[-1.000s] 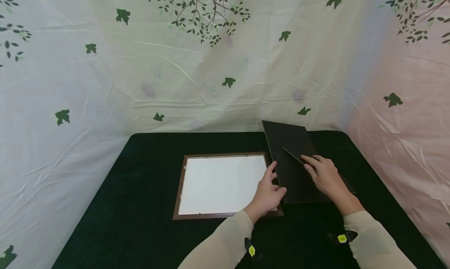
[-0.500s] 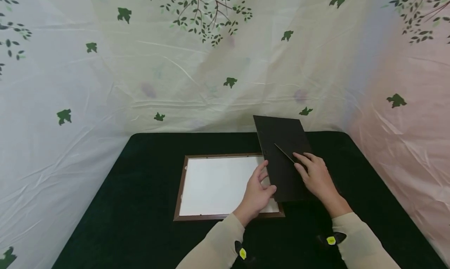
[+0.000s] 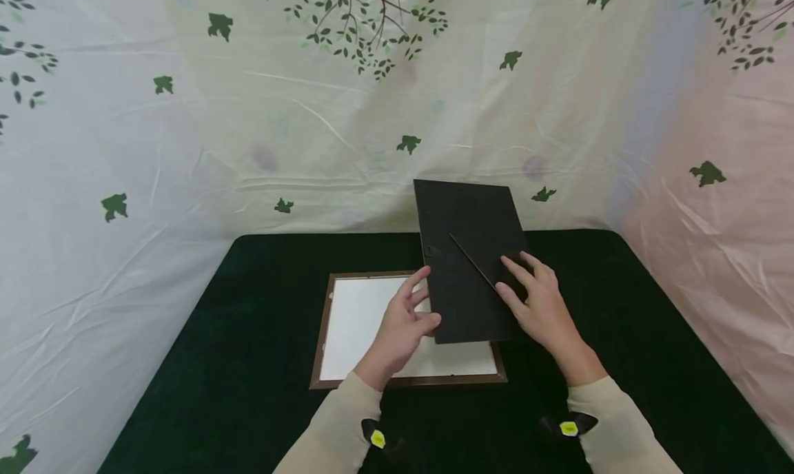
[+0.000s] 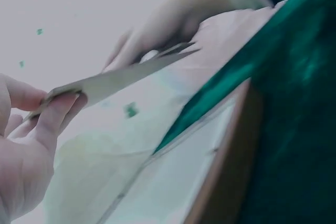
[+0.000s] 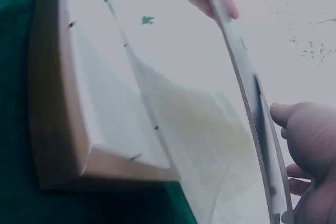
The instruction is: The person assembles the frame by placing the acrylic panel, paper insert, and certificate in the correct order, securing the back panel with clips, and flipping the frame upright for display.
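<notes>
A black frame backing board, with a fold-out stand leg on its outer face, is held tilted up over the right part of a picture frame. The frame lies face down with brown wooden sides and a white sheet inside. My left hand pinches the board's left edge, thumb on one face and fingers on the other. On the opposite side, my right hand grips the board by its right part, thumb at the stand leg. The board hides the frame's upper right corner.
A dark green cloth covers the table under the frame. Pale curtains with leaf and bird prints hang behind and to both sides. Small dark retaining tabs stick out along the frame's inner edge.
Both hands have carried the backing board leftward and raised it, so it now overlaps more of the frame. The frame has stayed in place.
</notes>
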Tool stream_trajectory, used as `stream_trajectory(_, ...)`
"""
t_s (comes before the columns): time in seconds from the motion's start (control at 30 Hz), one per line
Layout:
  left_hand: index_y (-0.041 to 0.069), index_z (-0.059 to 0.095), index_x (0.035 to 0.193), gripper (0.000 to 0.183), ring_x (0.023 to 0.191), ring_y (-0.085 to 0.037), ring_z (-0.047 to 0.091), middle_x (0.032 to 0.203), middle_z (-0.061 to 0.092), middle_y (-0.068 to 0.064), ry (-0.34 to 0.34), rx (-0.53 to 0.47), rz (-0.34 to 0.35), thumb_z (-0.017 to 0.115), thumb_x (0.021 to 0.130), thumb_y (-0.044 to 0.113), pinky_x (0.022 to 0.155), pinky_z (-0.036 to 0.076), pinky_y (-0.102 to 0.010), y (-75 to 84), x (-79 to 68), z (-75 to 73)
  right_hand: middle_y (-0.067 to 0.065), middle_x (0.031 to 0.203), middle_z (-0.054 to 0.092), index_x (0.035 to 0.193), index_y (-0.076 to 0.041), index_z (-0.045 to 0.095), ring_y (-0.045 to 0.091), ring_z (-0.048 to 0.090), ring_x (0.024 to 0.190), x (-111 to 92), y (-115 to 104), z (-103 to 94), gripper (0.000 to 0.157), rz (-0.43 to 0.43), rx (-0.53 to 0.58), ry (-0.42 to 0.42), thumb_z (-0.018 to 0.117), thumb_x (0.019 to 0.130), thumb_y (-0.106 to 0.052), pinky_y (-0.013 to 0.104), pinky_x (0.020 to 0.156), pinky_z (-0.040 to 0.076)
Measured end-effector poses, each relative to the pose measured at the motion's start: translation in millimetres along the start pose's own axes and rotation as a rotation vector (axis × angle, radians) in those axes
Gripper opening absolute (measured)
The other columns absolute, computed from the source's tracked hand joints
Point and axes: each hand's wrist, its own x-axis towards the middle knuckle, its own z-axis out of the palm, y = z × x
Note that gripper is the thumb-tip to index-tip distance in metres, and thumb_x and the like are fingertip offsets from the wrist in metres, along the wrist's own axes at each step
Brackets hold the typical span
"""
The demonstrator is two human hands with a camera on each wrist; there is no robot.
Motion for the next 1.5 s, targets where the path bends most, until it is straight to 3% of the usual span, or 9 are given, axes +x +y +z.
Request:
stream_trajectory(0.2, 0.021, 0.03, 0.149, 0.072, 0.102, -0.031, 0.066, 0.142, 0.046, -0.015, -0.037, -0.092, 0.043, 0.058, 0.09, -0.009, 0.082, 0.054, -0.039, 19.5, -4.2, -39.3, 0.019, 0.155, 0.023, 0.149, -0.022, 0.037, 0.048, 0.028, 0.135, 12, -9, -1.4, 0.064, 0.075, 0.131, -0.055, 0.06, 0.094, -0.042, 0.067, 0.099, 0.031)
stream_trajectory(0.5, 0.017, 0.026, 0.152, 0.073, 0.116, -0.028, 0.058, 0.146, 0.037, -0.019, -0.039, -0.044, 0.065, 0.058, 0.091, -0.008, 0.087, 0.052, -0.034, 32.7, -11.4, -73.7, 0.006, 0.155, 0.025, 0.15, -0.034, 0.031, 0.03, 0.04, 0.131, 20, -21, 9.2, 0.072, 0.272, 0.811, -0.257, 0.069, 0.089, -0.03, 0.034, 0.09, 0.05)
stream_trajectory(0.7, 0.008, 0.027, 0.151, 0.068, 0.102, -0.023, 0.063, 0.148, 0.034, -0.022, -0.038, 0.015, 0.097, 0.054, 0.092, -0.01, 0.082, 0.053, -0.027, 30.2, -12.8, -78.7, 0.013, 0.14, 0.039, 0.147, -0.024, 0.041, 0.02, 0.067, 0.093, 17, -23, 12.2, 0.062, 0.328, 1.112, -0.32, 0.066, 0.092, -0.012, 0.03, 0.072, 0.056)
stream_trajectory(0.8, 0.011, 0.035, 0.148, 0.064, 0.107, -0.023, 0.062, 0.148, 0.038, -0.012, 0.049, 0.203, 0.139, 0.056, 0.092, -0.009, 0.083, 0.053, -0.029, 27.9, -11.7, -76.0, 0.015, 0.135, 0.043, 0.145, -0.018, 0.044, 0.019, 0.07, 0.088, 16, -24, 13.9, 0.058, 0.337, 1.167, -0.3, 0.065, 0.092, -0.008, 0.031, 0.072, 0.056)
stream_trajectory(0.9, 0.011, 0.043, 0.144, 0.057, 0.119, -0.024, 0.055, 0.151, 0.036, -0.004, 0.144, 0.537, 0.232, 0.061, 0.091, -0.001, 0.09, 0.051, -0.035, 25.6, -10.3, -69.7, 0.014, 0.135, 0.044, 0.144, -0.016, 0.045, 0.017, 0.068, 0.092, 17, -28, 15.7, 0.059, 0.341, 1.16, -0.262, 0.067, 0.091, -0.009, 0.032, 0.073, 0.056)
stream_trajectory(1.03, 0.007, 0.045, 0.143, 0.057, 0.138, -0.028, 0.033, 0.156, 0.028, -0.007, 0.214, 1.002, 0.396, 0.066, 0.092, 0.024, 0.104, 0.038, -0.049, 24.4, -8.9, -56.7, 0.012, 0.142, 0.04, 0.144, -0.017, 0.046, 0.015, 0.062, 0.103, 18, -34, 18.5, 0.061, 0.342, 1.113, -0.185, 0.071, 0.088, -0.012, 0.029, 0.075, 0.056)
stream_trajectory(1.13, 0.01, 0.044, 0.145, 0.066, 0.144, -0.033, 0.015, 0.156, 0.025, -0.012, 0.237, 1.241, 0.45, 0.063, 0.09, 0.042, 0.108, 0.024, -0.061, 23.0, -8.5, -47.5, 0.01, 0.146, 0.036, 0.144, -0.017, 0.047, 0.019, 0.053, 0.116, 18, -39, 21.4, 0.062, 0.336, 1.072, -0.113, 0.072, 0.087, -0.014, 0.024, 0.08, 0.053)
stream_trajectory(1.3, 0.013, 0.04, 0.147, 0.078, 0.145, -0.038, 0.001, 0.158, 0.021, -0.012, 0.304, 1.456, 0.42, 0.053, 0.089, 0.062, 0.105, 0.015, -0.071, 17.5, -8.6, -33.6, 0.006, 0.148, 0.037, 0.142, -0.017, 0.049, 0.022, 0.039, 0.129, 15, -47, 30.0, 0.06, 0.355, 1.001, 0.031, 0.073, 0.086, -0.013, 0.019, 0.087, 0.047)
stream_trajectory(1.5, 0.009, 0.038, 0.148, 0.085, 0.138, -0.053, 0.017, 0.158, 0.023, -0.011, 0.4, 1.445, 0.36, 0.051, 0.087, 0.067, 0.1, 0.026, -0.071, 7.2, -8.4, -15.3, -0.001, 0.148, 0.039, 0.141, -0.017, 0.051, 0.017, 0.036, 0.133, 10, -62, 45.0, 0.058, 0.396, 1.025, 0.21, 0.071, 0.087, -0.005, 0.019, 0.092, 0.044)
